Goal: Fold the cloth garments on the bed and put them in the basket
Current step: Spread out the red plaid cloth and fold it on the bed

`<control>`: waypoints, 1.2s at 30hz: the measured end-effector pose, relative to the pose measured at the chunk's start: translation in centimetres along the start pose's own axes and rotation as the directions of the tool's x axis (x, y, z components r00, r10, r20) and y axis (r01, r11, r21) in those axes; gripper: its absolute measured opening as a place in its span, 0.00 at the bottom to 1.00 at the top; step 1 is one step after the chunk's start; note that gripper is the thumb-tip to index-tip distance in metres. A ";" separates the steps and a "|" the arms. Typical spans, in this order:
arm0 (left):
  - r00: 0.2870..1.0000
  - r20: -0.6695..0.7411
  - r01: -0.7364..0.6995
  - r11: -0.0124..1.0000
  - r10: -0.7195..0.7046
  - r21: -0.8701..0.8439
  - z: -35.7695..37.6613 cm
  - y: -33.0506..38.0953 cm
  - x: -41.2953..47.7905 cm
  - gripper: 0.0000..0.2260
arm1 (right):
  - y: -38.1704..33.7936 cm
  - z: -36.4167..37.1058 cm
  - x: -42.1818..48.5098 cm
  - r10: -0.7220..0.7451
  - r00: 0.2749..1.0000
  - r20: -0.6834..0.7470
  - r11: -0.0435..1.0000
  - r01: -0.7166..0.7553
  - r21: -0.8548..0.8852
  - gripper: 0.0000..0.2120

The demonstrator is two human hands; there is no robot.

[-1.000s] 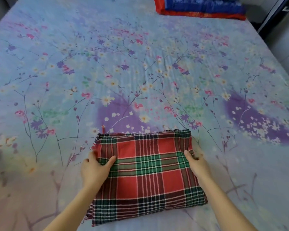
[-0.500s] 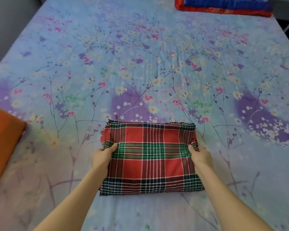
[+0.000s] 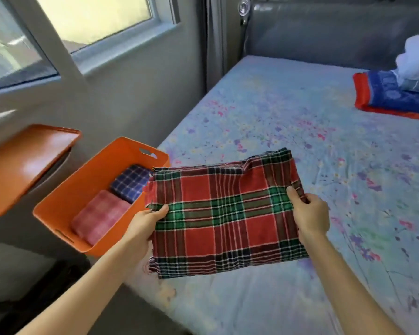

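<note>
1. I see the folded red-and-green plaid cloth (image 3: 228, 211), a soft woven rectangle with frayed edges, held up over the bed's near left corner, just beside the basket.
2. My left hand (image 3: 143, 226) pinches its left edge, thumb on top; my right hand (image 3: 310, 217) grips the right edge, fingers curled under (both firmly clenched on fabric).
3. The orange plastic basket (image 3: 65, 201), rectangular with slot handles, holds a folded blue checked cloth (image 3: 131, 182) and a folded pink checked cloth (image 3: 99, 216).
4. No writing is legible to me.
5. The floral bedsheet (image 3: 300, 131) carries a stack of folded linens (image 3: 397, 95) at far right; an orange lid (image 3: 22, 165) leans left of the basket.
</note>
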State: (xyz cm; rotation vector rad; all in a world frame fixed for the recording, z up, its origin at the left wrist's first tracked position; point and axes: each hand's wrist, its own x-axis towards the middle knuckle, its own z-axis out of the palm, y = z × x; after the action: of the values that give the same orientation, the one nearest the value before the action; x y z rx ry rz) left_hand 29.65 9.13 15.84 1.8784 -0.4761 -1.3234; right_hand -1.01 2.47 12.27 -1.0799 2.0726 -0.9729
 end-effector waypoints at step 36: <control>0.960 0.279 -0.276 0.088 -0.027 0.957 -27.3 -1.8 27.0 0.53 | -16.0 47.8 -10.3 0.254 0.571 0.781 0.332 0.707 -0.625 0.54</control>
State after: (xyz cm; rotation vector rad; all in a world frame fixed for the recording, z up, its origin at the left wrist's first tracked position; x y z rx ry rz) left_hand 64.79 2.26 1.97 2.5907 -2.1212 -1.0912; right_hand 47.35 -10.84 0.71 -1.9887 1.4794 0.8303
